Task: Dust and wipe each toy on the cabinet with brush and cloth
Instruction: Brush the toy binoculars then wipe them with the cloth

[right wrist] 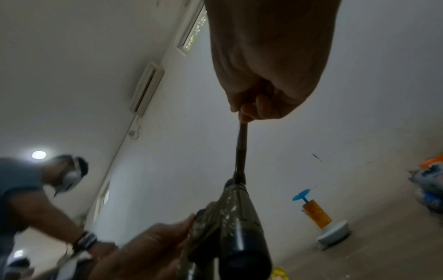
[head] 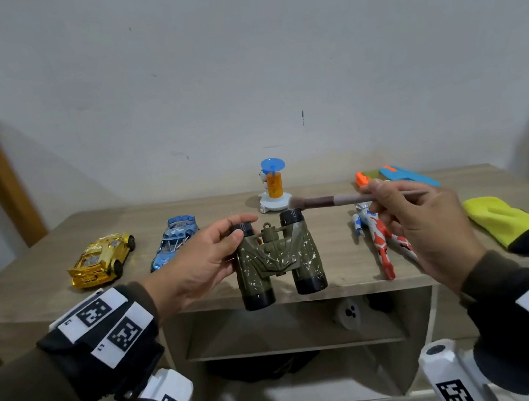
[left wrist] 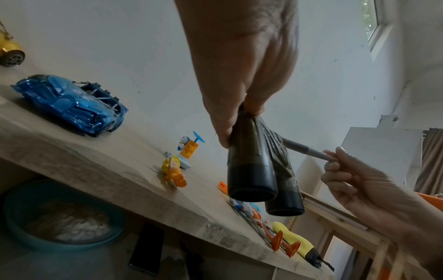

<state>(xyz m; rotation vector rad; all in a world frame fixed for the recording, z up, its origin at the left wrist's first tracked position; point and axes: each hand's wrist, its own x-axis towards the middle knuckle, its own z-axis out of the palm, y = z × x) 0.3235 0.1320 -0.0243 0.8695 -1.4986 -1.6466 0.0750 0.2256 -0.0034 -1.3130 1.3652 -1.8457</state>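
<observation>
Olive camouflage toy binoculars (head: 277, 257) hang above the cabinet's front edge, gripped at their left barrel by my left hand (head: 211, 257). In the left wrist view the binoculars (left wrist: 254, 170) point down below the left hand (left wrist: 239, 91). My right hand (head: 422, 223) pinches a slim brush (head: 332, 200), whose bristles touch the right eyepiece. The right wrist view shows the brush (right wrist: 241, 149) running from the right hand (right wrist: 258, 106) down to the binoculars (right wrist: 235, 217). A yellow and black cloth (head: 509, 224) lies on the cabinet's right side.
On the wooden cabinet top (head: 29, 296) stand a gold car (head: 101, 259), a blue car (head: 174, 240), a small figure with a blue propeller (head: 273, 185), a red and blue action figure (head: 380, 237) and a blue-orange toy (head: 394, 176). Another person (right wrist: 31, 191) is at the left.
</observation>
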